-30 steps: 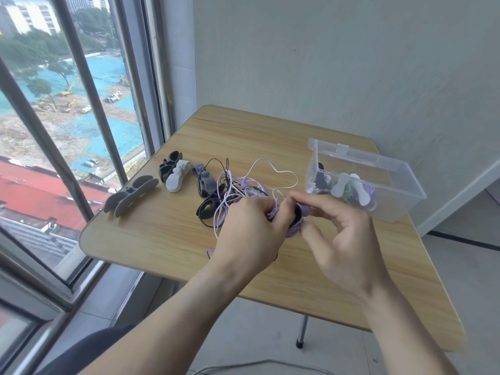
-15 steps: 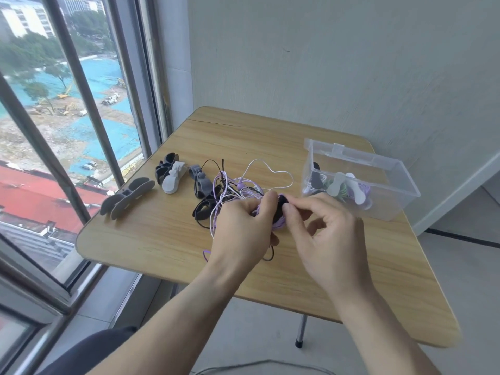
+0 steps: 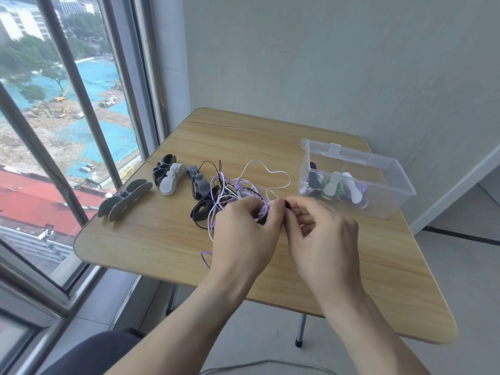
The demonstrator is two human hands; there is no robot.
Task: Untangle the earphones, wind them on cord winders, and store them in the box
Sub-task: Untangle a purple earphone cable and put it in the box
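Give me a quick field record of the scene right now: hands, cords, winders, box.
left hand: grips the purple cord bundle
right hand: fingers pinch a small black piece at the bundle
tangle: purple, white and black cords, loose on the table
spare winders: grey pair far left; black and white ones beside it
box: clear, open, right side, holding wound earphones
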